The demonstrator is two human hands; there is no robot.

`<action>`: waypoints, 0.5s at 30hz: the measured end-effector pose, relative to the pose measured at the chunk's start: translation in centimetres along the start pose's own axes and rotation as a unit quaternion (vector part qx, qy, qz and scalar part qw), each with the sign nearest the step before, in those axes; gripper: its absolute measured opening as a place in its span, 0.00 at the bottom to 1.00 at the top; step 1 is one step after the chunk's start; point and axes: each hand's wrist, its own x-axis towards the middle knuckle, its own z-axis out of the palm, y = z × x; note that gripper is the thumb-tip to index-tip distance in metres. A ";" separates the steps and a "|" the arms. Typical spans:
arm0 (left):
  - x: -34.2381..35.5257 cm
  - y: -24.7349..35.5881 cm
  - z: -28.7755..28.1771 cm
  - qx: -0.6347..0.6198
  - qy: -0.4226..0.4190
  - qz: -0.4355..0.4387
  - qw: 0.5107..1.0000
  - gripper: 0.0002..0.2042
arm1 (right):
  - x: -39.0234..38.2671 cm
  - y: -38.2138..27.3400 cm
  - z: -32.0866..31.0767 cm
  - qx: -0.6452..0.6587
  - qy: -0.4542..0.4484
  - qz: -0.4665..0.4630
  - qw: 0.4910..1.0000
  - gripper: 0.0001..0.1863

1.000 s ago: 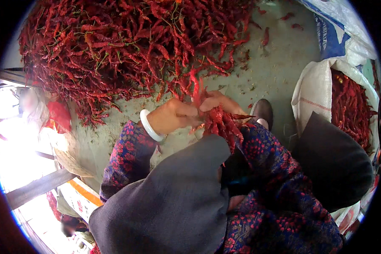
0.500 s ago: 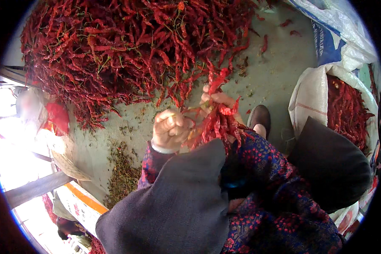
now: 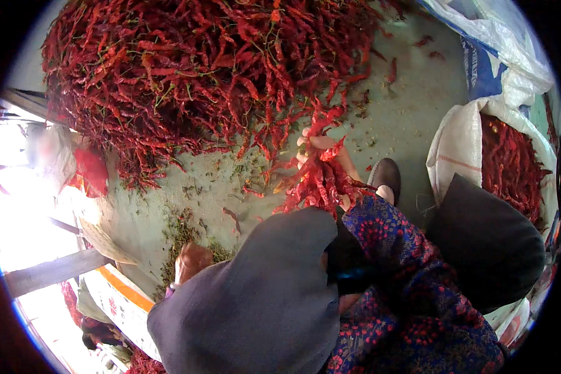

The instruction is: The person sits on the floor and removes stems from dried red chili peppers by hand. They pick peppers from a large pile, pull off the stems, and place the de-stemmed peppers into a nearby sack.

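Observation:
My right hand [image 3: 315, 148], in front of the big heap of dried red chilies [image 3: 206, 68], is wrapped round a bunch of chilies [image 3: 321, 181]. Many of the pods hang down over my wrist and sleeve, and some stick up above the fingers. Down at the left, beside my grey-clad knee, my left hand [image 3: 192, 263] is over a scatter of stems and scraps [image 3: 179, 234] on the floor. Its fingers are blurred and partly hidden, so what they hold, if anything, does not show.
To the right, a white woven sack [image 3: 452, 143] stands open with red chilies inside. Another white and blue sack [image 3: 483, 68] is behind it. My shoe [image 3: 386, 174] rests on the grey floor [image 3: 411, 115], where a few loose chilies lie. A wooden bar [image 3: 56, 274] is at the left.
My left hand has left the bunch and moved down and left to the stem scraps. My right hand keeps its hold on the chilies. Loose pods now show on the floor between the hands.

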 end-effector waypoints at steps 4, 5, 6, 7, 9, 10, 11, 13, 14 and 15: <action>5.4 10.0 -2.0 -0.276 0.118 0.118 0.947 0.07 | -0.7 0.3 0.5 -0.073 -0.012 -0.022 0.997 0.12; 6.4 12.4 -2.2 -0.327 0.112 0.140 0.928 0.07 | -1.7 0.7 2.5 -0.084 0.028 -0.051 0.995 0.11; 7.2 15.0 -2.6 -0.361 0.092 0.160 0.914 0.09 | -1.3 0.3 2.2 -0.093 0.045 -0.052 0.993 0.10; 7.9 16.6 -2.4 -0.396 0.069 0.177 0.898 0.10 | -0.6 0.1 1.5 -0.105 0.066 -0.051 0.991 0.10; 8.3 19.6 -2.3 -0.295 0.074 0.269 0.914 0.08 | 0.0 -0.1 0.9 -0.143 0.034 -0.034 0.989 0.11; 8.6 20.4 -1.8 -0.243 0.074 0.313 0.915 0.07 | 0.2 -0.2 0.4 -0.161 0.020 -0.026 0.986 0.11; 8.9 20.5 -1.1 -0.220 0.064 0.322 0.919 0.08 | 0.4 -0.2 0.1 -0.200 0.030 -0.031 0.979 0.12; 9.3 20.7 -0.2 -0.167 0.048 0.339 0.925 0.10 | 0.5 -0.3 0.0 -0.276 0.040 -0.040 0.959 0.13; 9.0 20.9 -0.2 -0.170 0.057 0.339 0.924 0.09 | 0.5 -0.4 0.2 -0.284 0.043 -0.027 0.958 0.13; 8.9 21.1 0.0 -0.177 0.063 0.344 0.920 0.09 | 0.3 -0.6 0.1 -0.291 0.051 -0.019 0.955 0.14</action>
